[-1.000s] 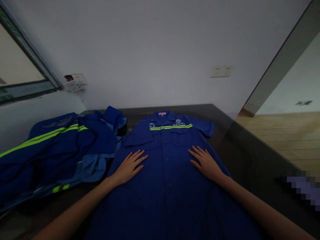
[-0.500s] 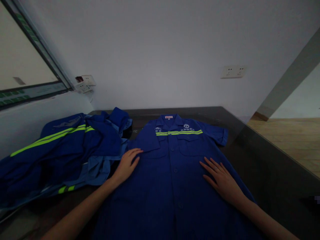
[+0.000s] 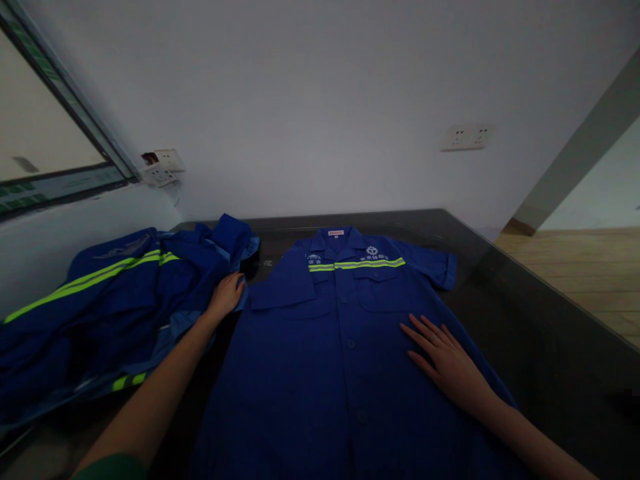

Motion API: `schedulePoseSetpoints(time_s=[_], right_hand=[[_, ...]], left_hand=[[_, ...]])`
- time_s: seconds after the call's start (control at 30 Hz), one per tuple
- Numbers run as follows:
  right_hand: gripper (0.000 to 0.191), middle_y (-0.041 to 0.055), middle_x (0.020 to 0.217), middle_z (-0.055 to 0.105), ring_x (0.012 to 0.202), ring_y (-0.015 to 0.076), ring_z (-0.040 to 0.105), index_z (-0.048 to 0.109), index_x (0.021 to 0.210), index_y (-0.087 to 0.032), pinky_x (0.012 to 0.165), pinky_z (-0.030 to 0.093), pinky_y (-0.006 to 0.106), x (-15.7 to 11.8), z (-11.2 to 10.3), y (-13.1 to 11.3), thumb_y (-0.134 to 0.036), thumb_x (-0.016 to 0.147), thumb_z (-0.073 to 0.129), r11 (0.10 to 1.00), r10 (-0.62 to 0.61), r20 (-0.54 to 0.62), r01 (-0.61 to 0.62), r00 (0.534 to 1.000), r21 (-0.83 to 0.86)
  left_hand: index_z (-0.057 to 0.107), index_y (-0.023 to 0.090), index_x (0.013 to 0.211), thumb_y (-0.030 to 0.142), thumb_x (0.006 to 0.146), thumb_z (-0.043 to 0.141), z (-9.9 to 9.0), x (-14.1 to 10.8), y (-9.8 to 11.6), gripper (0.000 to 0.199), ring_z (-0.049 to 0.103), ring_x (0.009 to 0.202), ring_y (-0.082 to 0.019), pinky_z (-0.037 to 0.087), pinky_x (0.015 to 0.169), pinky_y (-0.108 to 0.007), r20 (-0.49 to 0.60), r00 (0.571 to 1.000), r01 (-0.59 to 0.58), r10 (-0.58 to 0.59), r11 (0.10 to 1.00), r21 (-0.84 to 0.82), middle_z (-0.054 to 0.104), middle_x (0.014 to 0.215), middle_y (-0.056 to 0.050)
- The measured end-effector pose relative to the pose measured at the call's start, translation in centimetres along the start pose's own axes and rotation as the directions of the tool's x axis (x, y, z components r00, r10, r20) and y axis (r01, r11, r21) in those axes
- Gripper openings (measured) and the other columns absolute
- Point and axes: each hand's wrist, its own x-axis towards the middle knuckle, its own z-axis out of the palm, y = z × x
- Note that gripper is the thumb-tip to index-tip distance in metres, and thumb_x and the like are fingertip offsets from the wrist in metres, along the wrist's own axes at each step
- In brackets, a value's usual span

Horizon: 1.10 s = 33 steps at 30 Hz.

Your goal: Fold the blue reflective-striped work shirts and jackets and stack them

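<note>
Blue short-sleeved shirt (image 3: 295, 360) is lying front up on the dark table (image 3: 530, 320), collar toward the far wall (image 3: 310, 120), scene-left sleeve overlapping the chest. Right hand (image 3: 447, 363) is resting on the shirt's right side, fingers spread, gripping nothing. Left hand (image 3: 226, 295) is reaching the clothes pile's (image 3: 120, 293) right edge, fingers partly curled; can't tell if it's pinching cloth.

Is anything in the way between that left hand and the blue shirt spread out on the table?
Only a bit of light-blue cloth at the clothes pile's edge, beside the left hand; nothing else visible blocks the shirt. The right hand lies on it.
</note>
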Motion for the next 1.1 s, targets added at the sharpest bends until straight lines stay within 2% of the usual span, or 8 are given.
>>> schedulePoseSetpoints(time_s=[0.13,0.23,0.37,0.47,0.67,0.8,0.97,1.1], right_hand=[[0.055,0.0017,0.152,0.036,0.141,0.029,0.031,0.042,0.144,-0.034,0.113,0.028,0.058,-0.1,0.2,0.1,-0.057,0.094,0.037,1.0,0.002,-0.017,-0.002,1.0,-0.002],[0.055,0.002,0.151,0.037,0.14,0.029,0.032,0.042,0.144,-0.034,0.113,0.029,0.058,-0.1,0.5,0.2,-0.057,0.094,0.037,1.0,0.003,-0.028,-0.003,1.0,-0.005],[0.055,0.002,0.151,0.038,0.14,0.0294,0.032,0.043,0.143,-0.034,0.112,0.03,0.058,0.0,0.4,0.2,-0.057,0.094,0.037,1.0,-0.005,-0.035,0.005,0.999,0.0],[0.054,0.0023,0.151,0.038,0.14,0.0294,0.032,0.043,0.143,-0.034,0.112,0.03,0.059,0.0,0.3,0.1,-0.056,0.094,0.037,1.0,-0.003,-0.033,0.003,0.999,0.004],[0.053,0.0029,0.151,0.037,0.14,0.0287,0.033,0.043,0.143,-0.033,0.112,0.03,0.058,0.0,0.2,0.1,-0.054,0.095,0.037,1.0,-0.006,-0.017,0.006,1.0,-0.012],[0.053,0.0024,0.151,0.037,0.14,0.0286,0.033,0.042,0.144,-0.034,0.112,0.03,0.058,0.1,0.1,0.2,-0.054,0.095,0.038,1.0,-0.007,-0.02,0.007,1.0,-0.01],[0.054,0.002,0.151,0.037,0.14,0.0283,0.032,0.043,0.143,-0.034,0.112,0.03,0.058,-0.2,0.3,0.0,-0.055,0.094,0.038,1.0,0.001,-0.02,-0.001,1.0,0.001],[0.052,0.0038,0.148,0.043,0.138,0.0303,0.036,0.049,0.14,-0.032,0.11,0.033,0.059,0.0,-0.1,0.0,-0.055,0.094,0.04,1.0,-0.002,-0.022,0.002,1.0,0.019]], left_hand=[[0.058,0.006,0.118,0.017,0.088,0.046,-1.6,0.0,1.8,0.034,0.05,0.124,-0.028,0.036,0.109,-0.041,-0.035,0.999,0.011,-0.011,1.0,-0.006,0.056,0.131,-0.019],[0.059,0.012,0.117,0.015,0.089,0.04,-2.8,-2.9,6.9,0.034,0.05,0.124,-0.025,0.037,0.109,-0.041,-0.116,0.983,-0.152,0.142,0.985,-0.082,0.055,0.131,-0.014],[0.056,0.023,0.126,0.023,0.097,0.034,-2.9,-8.6,15.3,0.036,0.051,0.123,-0.016,0.039,0.109,-0.033,0.069,0.809,-0.528,0.584,0.773,-0.352,0.057,0.131,-0.006],[0.046,0.024,0.138,0.028,0.098,0.036,-1.7,-10.1,17.9,0.041,0.042,0.133,-0.016,0.034,0.113,-0.034,0.182,0.759,-0.538,0.625,0.76,-0.364,0.047,0.145,-0.005],[0.052,0.022,0.135,0.044,0.098,0.034,-0.7,-4.6,13.9,0.046,0.057,0.119,-0.025,0.043,0.102,-0.038,0.275,0.873,-0.401,0.404,0.914,-0.07,0.062,0.126,-0.01],[0.047,0.02,0.139,0.041,0.095,0.042,-1.5,-0.2,9.0,0.049,0.048,0.129,-0.03,0.036,0.108,-0.045,0.024,0.971,-0.239,0.238,0.96,0.146,0.054,0.137,-0.013],[0.041,0.009,0.143,0.03,0.092,0.045,-1.3,2.1,4.3,0.056,0.044,0.132,-0.033,0.039,0.106,-0.044,-0.033,0.999,-0.002,0.011,0.967,0.255,0.046,0.142,-0.022],[0.05,0.005,0.135,0.018,0.089,0.041,-0.5,2.3,6.0,0.049,0.041,0.134,-0.031,0.032,0.111,-0.046,-0.143,0.98,-0.089,0.136,0.951,0.295,0.046,0.142,-0.021]])
